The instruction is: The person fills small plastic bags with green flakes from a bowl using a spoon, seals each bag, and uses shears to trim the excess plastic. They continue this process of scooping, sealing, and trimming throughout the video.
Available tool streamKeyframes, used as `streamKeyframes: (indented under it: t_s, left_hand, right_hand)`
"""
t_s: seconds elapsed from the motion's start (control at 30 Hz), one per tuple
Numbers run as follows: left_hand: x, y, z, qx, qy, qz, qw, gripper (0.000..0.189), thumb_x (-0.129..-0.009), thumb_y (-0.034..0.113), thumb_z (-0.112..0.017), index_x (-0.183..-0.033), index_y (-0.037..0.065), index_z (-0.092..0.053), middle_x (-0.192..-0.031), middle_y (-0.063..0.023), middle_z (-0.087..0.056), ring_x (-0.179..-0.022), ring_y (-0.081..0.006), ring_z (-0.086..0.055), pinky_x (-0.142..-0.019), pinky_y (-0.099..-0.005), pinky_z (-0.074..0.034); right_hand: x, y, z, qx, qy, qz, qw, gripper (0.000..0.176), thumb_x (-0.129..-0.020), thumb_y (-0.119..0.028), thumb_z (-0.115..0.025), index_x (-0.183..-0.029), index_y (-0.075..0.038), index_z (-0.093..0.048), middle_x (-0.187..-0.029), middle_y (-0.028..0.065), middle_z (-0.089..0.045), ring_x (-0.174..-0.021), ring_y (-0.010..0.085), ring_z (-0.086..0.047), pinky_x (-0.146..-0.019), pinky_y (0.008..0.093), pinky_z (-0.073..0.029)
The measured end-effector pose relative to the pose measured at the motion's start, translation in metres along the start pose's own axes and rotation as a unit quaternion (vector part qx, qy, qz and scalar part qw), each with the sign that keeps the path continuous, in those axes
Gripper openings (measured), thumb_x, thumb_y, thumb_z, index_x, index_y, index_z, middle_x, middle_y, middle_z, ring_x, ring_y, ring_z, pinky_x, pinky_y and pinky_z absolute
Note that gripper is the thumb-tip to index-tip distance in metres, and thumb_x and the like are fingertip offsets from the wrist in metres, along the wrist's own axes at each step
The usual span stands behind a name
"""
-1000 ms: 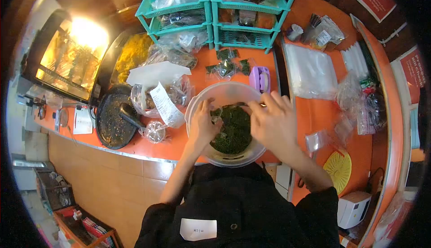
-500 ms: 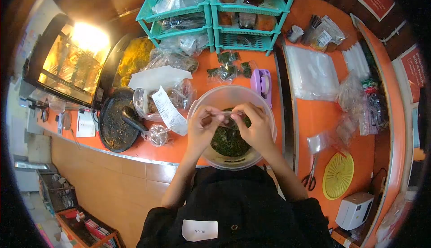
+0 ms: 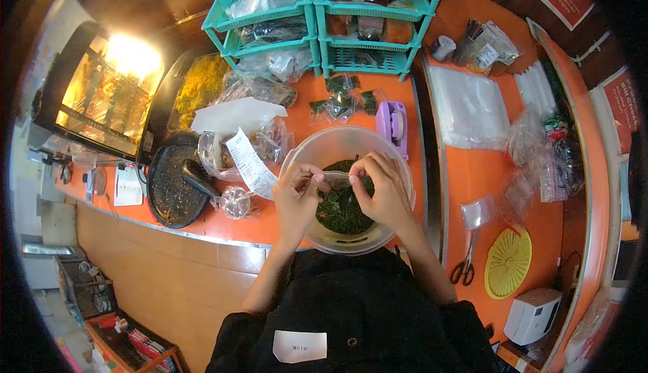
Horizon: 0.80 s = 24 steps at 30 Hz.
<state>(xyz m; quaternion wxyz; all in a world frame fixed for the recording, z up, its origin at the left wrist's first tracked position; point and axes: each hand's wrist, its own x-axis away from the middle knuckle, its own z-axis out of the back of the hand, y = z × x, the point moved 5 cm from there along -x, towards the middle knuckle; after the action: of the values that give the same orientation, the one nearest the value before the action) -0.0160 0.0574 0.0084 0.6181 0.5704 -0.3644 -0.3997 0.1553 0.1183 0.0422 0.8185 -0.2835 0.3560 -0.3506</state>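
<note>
Both my hands are over a translucent round tub [image 3: 304,160] that holds a dark green chopped mass [image 3: 342,214]. Between them a small clear plastic bag [image 3: 335,176] is stretched by its top edge. My left hand [image 3: 299,194] pinches one end of that edge between thumb and fingers. The other end is pinched in my right hand [image 3: 383,187]. What the bag contains is hard to tell against the green below it. Behind the tub lie several small bags of green stuff [image 3: 342,105], beside a purple tape dispenser [image 3: 392,127].
A stone mortar [image 3: 169,194] with its pestle, a receipt [image 3: 251,164] and filled plastic bags are on the left. Turquoise racks [image 3: 368,63] stand behind. On the right counter are plastic sheets [image 3: 470,108], scissors [image 3: 464,270] and a yellow fan-like disc [image 3: 507,263].
My hands have moved slightly apart, and the bag's top edge between them is now pulled out wider and straighter.
</note>
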Motion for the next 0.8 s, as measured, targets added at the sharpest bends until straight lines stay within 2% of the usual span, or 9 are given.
streamKeyframes:
  t_s: [0.27,0.37,0.47,0.57,0.67,0.77,0.8]
  left_hand:
    - [0.003,0.005,-0.005,-0.025,0.004,-0.037,0.999,0.007,-0.09,-0.01,-0.066,-0.092,-0.004,-0.065,-0.081,-0.0086,-0.07,-0.07,-0.0131,-0.07,-0.059,-0.0261,-0.054]
    - [0.004,0.004,-0.006,-0.017,-0.004,-0.001,1.0,0.007,-0.089,-0.01,-0.066,-0.093,-0.004,-0.065,-0.082,-0.0089,-0.071,-0.07,-0.0131,-0.07,-0.062,-0.026,-0.055]
    - [0.006,0.006,-0.008,-0.005,-0.004,-0.027,1.0,0.006,-0.089,-0.009,-0.068,-0.093,-0.004,-0.067,-0.082,-0.0089,-0.071,-0.07,-0.0129,-0.069,-0.062,-0.0262,-0.055]
    - [0.005,0.006,-0.004,-0.024,0.004,-0.03,0.999,0.005,-0.088,-0.008,-0.069,-0.09,-0.004,-0.071,-0.085,-0.0091,-0.073,-0.071,-0.0124,-0.069,-0.064,-0.0265,-0.056]
    - [0.005,0.008,-0.003,0.007,-0.025,-0.003,1.0,0.006,-0.086,-0.009,-0.07,-0.086,-0.004,-0.073,-0.085,-0.009,-0.074,-0.074,-0.012,-0.069,-0.066,-0.0265,-0.056]
    - [0.003,0.003,-0.003,-0.012,-0.026,-0.05,0.998,0.007,-0.085,-0.01,-0.069,-0.085,-0.004,-0.073,-0.084,-0.009,-0.074,-0.074,-0.0117,-0.068,-0.067,-0.0258,-0.055]
    - [0.003,0.0,-0.003,-0.005,-0.03,-0.042,0.999,0.008,-0.084,-0.01,-0.069,-0.085,-0.004,-0.073,-0.083,-0.0086,-0.074,-0.072,-0.0112,-0.068,-0.065,-0.0255,-0.055]
  right_hand:
    - [0.0,-0.004,-0.007,0.005,0.02,0.03,0.999,0.009,-0.084,-0.009,-0.068,-0.089,-0.007,-0.06,-0.086,0.0091,-0.058,-0.087,0.031,-0.059,-0.081,0.0425,-0.042]
    - [-0.003,-0.01,-0.005,-0.017,0.02,0.026,0.999,0.009,-0.084,-0.01,-0.068,-0.088,-0.007,-0.06,-0.086,0.0096,-0.059,-0.087,0.0312,-0.059,-0.079,0.0425,-0.042]
    - [-0.002,-0.011,-0.008,-0.002,0.038,0.034,0.999,0.011,-0.082,-0.007,-0.071,-0.087,-0.006,-0.061,-0.082,0.0076,-0.058,-0.083,0.0277,-0.06,-0.08,0.0388,-0.042]
    - [-0.003,-0.01,-0.008,-0.002,0.032,0.04,0.999,0.012,-0.081,-0.006,-0.071,-0.087,-0.006,-0.061,-0.082,0.0075,-0.059,-0.082,0.0275,-0.06,-0.079,0.0385,-0.042]
    - [-0.004,-0.014,-0.009,0.002,0.013,0.048,0.999,0.011,-0.08,-0.006,-0.07,-0.087,-0.006,-0.061,-0.081,0.0073,-0.058,-0.081,0.0269,-0.059,-0.078,0.0377,-0.041]
    - [-0.005,-0.016,-0.013,0.002,0.02,0.058,0.998,0.011,-0.08,-0.007,-0.07,-0.086,-0.006,-0.061,-0.08,0.0072,-0.057,-0.079,0.0263,-0.058,-0.078,0.0369,-0.041]
    - [-0.005,-0.016,-0.014,0.008,0.015,0.057,0.998,0.011,-0.079,-0.007,-0.07,-0.085,-0.006,-0.06,-0.08,0.0072,-0.057,-0.078,0.0263,-0.058,-0.078,0.0367,-0.04]
